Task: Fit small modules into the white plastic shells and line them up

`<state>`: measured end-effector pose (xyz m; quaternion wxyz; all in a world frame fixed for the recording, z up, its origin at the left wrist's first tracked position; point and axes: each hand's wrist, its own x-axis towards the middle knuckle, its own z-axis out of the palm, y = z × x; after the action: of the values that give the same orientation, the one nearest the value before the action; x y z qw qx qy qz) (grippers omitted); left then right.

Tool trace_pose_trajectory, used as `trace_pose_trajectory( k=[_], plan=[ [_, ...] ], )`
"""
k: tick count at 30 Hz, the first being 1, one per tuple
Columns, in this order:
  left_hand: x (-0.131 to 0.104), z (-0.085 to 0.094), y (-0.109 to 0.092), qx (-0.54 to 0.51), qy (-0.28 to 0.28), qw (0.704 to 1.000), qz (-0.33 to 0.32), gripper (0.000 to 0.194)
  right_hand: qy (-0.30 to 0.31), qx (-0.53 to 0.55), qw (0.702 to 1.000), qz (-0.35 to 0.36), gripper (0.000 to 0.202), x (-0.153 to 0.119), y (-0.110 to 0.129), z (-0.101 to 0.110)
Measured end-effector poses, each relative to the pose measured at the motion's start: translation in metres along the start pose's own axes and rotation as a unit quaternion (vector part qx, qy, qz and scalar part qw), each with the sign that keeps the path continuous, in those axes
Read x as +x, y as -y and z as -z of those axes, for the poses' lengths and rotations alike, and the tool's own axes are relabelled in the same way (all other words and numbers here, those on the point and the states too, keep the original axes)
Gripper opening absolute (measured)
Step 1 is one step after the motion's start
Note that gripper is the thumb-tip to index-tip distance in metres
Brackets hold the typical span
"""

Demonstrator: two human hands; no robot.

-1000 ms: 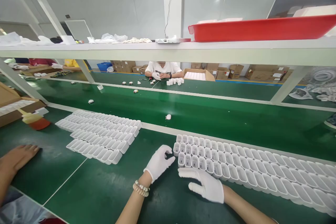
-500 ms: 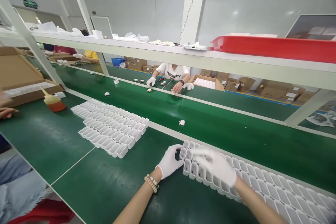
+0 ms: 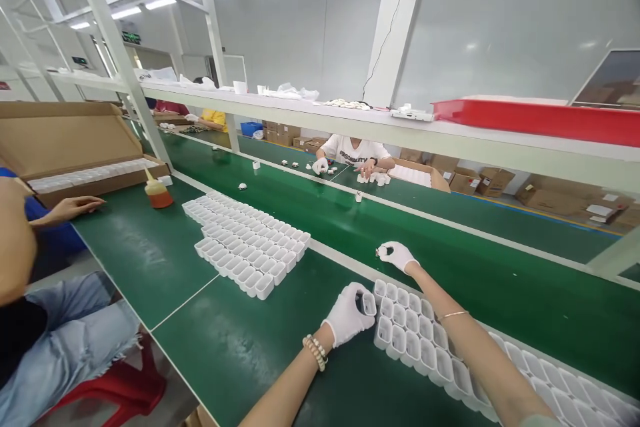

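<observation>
My left hand, in a white glove, holds a small white cup between thumb and fingers at the left end of a block of white cups. Over the green conveyor belt, my right hand, also gloved, is closed on a small white part, whose details are too small to tell. My right forearm crosses above the block. Further left on the green table stands a second group of white cups.
A bottle with orange liquid stands by an open carton at left. Beside it rests a person's hand. Across the belt, another person handles small white parts. A shelf with a red tray spans above.
My right hand has moved from above the cups out over the belt and closed on the small part. My left hand now holds a cup slightly apart from the block. The view has shifted.
</observation>
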<state>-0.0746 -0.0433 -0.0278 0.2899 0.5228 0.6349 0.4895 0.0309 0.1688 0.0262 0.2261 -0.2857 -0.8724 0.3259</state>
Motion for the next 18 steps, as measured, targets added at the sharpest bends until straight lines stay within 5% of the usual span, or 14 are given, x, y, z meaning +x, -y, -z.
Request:
trace_pose_trajectory(
  k=[4, 7, 13, 18],
  plan=[
    [-0.009, 0.012, -0.016, -0.023, -0.013, 1.0, -0.015, 0.036, 0.01, 0.036, 0.999, -0.016, 0.036, -0.027, 0.017, 0.013],
    [-0.02, 0.02, -0.031, -0.022, -0.028, 0.999, -0.039, 0.045, 0.016, 0.048, 0.999, -0.014, 0.044, -0.075, 0.045, 0.028],
    [-0.039, 0.021, -0.044, 0.036, -0.032, 0.979, -0.2, 0.055, -0.02, -0.03, 0.998, -0.048, 0.044, -0.177, 0.104, 0.035],
    [-0.045, 0.021, -0.045, 0.064, -0.033, 0.948, -0.31, 0.058, -0.056, -0.084, 0.994, 0.033, 0.031, -0.194, 0.11, 0.021]
  ],
)
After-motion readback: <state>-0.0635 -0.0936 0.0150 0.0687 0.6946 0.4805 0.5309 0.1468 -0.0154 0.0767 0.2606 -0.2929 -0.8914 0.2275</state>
